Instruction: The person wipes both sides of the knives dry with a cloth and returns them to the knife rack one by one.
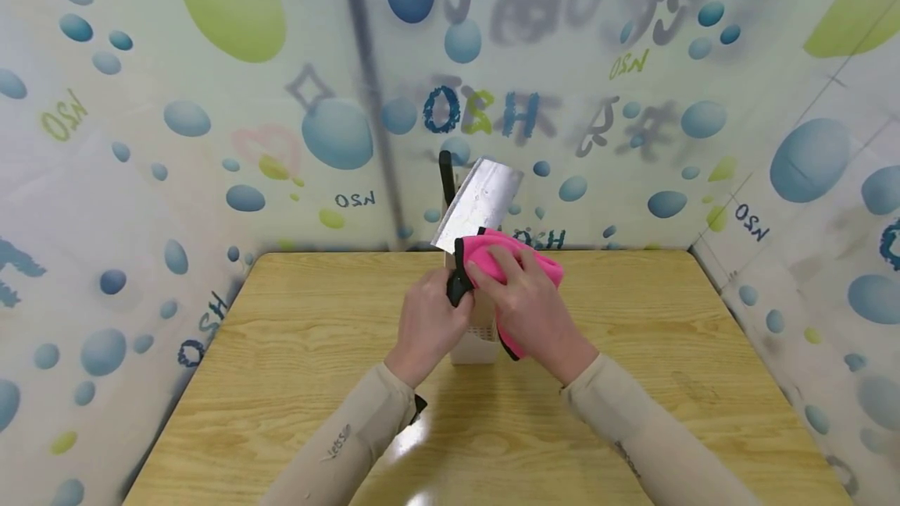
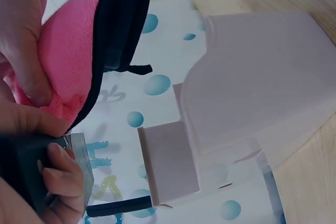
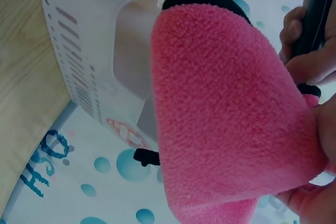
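Observation:
In the head view my left hand point(image 1: 430, 326) grips the black handle of a cleaver, its broad shiny blade point(image 1: 480, 201) tilted up and to the right. My right hand point(image 1: 532, 312) holds a folded pink cloth point(image 1: 545, 263) with black edging by the lower end of the blade. That cloth point(image 3: 231, 114) fills much of the right wrist view and hides part of what lies behind it. Below and behind the hands stands a pale knife holder point(image 1: 474, 351) with slotted sides, partly covered by them. A black handle point(image 1: 447, 176) sticks up from the holder.
The holder stands on a wood-grain table point(image 1: 316, 311). Behind and beside the table hang pale curtains point(image 1: 281, 123) printed with blue and green spots and letters. A small black item point(image 1: 419, 404) shows at the left cuff.

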`<state>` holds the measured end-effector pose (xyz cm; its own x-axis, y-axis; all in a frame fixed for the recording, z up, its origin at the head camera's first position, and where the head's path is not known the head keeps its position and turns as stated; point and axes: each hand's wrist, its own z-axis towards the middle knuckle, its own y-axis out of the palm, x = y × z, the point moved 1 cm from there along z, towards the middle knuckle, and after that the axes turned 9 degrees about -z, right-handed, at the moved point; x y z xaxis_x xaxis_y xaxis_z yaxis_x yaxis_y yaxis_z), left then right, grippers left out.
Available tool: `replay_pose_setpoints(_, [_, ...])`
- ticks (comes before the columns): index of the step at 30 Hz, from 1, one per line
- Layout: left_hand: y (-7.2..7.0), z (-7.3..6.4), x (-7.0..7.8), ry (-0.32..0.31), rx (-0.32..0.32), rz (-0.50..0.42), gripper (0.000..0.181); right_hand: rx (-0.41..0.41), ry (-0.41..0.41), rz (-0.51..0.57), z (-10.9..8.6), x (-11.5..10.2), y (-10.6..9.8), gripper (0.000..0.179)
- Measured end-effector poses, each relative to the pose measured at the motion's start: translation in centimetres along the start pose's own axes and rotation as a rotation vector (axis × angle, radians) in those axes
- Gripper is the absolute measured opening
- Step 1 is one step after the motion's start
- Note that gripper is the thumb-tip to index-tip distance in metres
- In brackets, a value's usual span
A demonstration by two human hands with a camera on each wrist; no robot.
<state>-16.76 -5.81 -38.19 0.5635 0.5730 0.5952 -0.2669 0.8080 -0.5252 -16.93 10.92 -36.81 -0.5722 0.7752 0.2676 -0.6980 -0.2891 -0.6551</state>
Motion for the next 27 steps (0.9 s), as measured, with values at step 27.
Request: replay_pose_setpoints(27, [-0.5, -1.0, 0.7, 0.066, -0.012, -0.073, 0.012, 0.064, 0.108, -0.030, 1.0, 4.6, 0.3, 0.047])
